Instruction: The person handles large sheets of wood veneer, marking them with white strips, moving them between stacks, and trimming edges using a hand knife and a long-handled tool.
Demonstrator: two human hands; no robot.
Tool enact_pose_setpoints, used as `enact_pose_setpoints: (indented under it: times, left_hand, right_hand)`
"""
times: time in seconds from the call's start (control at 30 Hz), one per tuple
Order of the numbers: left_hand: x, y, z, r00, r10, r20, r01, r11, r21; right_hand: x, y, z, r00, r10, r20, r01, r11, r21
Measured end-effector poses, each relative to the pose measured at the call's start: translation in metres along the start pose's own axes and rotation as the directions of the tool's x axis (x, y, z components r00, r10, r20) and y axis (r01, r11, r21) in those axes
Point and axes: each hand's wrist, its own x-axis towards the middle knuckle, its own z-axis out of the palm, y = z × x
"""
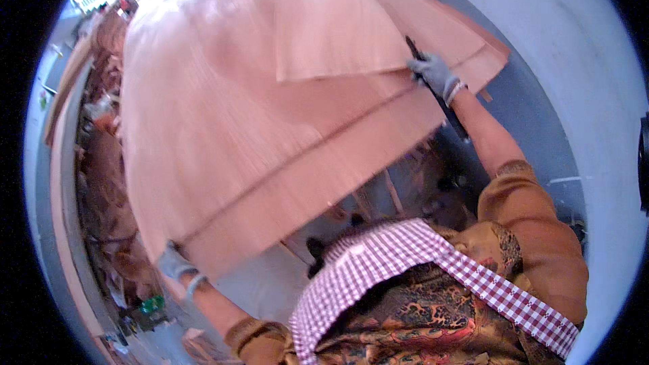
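Observation:
A large stack of thin, pinkish wood veneer sheets (223, 115) spreads out in front of me. A smaller veneer piece (338, 34) lies on top toward the far right. My left hand (177, 263), in a grey glove, grips the near left corner of the upper large sheet, its fingertips partly hidden by blur. At the right edge of the stack my right hand (435, 76), also gloved, is closed around a long dark bar-shaped tool (458, 120). Its fingers are beside the corner of the smaller piece.
Along the left, scraps of veneer (108, 182) lie heaped beside a long pale rail (61, 230). A green object (153, 304) sits at the lower left. Below the sheet's near edge, dark clutter (433, 182) shows on the floor. A pale blue-grey wall (581, 94) curves along the right.

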Motion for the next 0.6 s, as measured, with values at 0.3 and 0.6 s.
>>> enact_pose_setpoints:
  times: [0.3,0.6]
  left_hand:
    - [0.013,-0.029,0.024,0.968,-0.053,-0.245,0.001,0.978,-0.208]
    - [0.01,-0.017,0.017,0.966,-0.019,-0.258,0.013,1.0,-0.025]
  right_hand:
    - [-0.008,0.002,0.015,0.99,0.126,-0.064,-0.118,0.986,0.119]
    - [-0.05,0.027,-0.061,0.955,0.247,-0.163,-0.249,0.968,0.01]
